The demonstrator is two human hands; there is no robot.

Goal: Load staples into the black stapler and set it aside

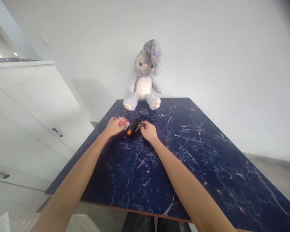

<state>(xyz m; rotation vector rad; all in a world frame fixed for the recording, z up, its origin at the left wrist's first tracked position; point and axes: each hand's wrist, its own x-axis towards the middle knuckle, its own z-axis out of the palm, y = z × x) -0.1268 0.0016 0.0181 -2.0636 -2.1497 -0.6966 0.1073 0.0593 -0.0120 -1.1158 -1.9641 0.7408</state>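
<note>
On the dark blue marbled table [145,161], my left hand [114,126] is closed around a small red and white box [123,122]. Just right of that box lies a black stapler [133,127] with an orange patch at its near end. A thin metallic strip shows along its right side. My right hand [149,130] is at that side, its fingers pinched at the stapler's edge; the fingertips are partly hidden, and the finer detail there is too small to make out.
A grey plush rabbit [144,87] sits at the table's far end against the white wall [207,58]. White cabinets [33,106] with dark handles stand at the left. Below the near edge, dark-clothed legs [140,222] show.
</note>
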